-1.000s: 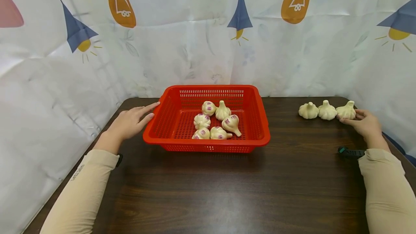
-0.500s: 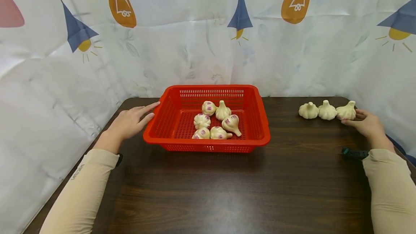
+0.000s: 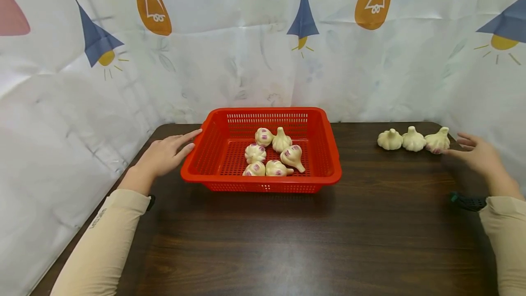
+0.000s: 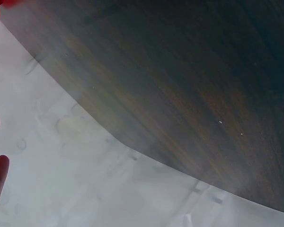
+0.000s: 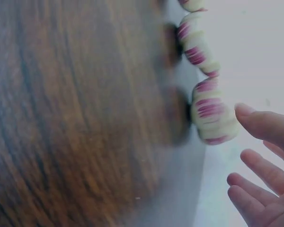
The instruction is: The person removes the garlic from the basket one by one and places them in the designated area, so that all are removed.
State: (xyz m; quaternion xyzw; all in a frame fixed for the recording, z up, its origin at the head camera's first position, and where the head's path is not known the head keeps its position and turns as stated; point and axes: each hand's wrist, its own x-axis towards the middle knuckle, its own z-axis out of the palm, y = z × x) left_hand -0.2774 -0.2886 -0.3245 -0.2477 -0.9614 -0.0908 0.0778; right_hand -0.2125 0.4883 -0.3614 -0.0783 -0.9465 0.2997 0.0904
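Observation:
Three garlic bulbs stand in a row at the back right of the table: a left bulb (image 3: 390, 140), a middle bulb (image 3: 413, 140) and a right bulb (image 3: 437, 140). Just right of the last one is my right hand (image 3: 480, 155), fingers spread and holding nothing; the right wrist view shows a gap between its thumb (image 5: 262, 124) and that bulb (image 5: 214, 113). A red plastic basket (image 3: 263, 180) at the back middle holds several purple-streaked garlic bulbs (image 3: 292, 156). My left hand (image 3: 166, 152) lies with straight fingers, the index fingertip at the basket's left rim.
A dark wooden table (image 3: 255, 241) carries everything. Behind and at the sides hangs a white curtain (image 3: 349, 72) printed with lamps and bulbs. A dark strap-like device (image 3: 468, 201) sits at the right wrist.
My right hand has let go of the right garlic bulb and drawn back to the right, its fingers spreading. The bulbs, the basket and my left hand have stayed in place.

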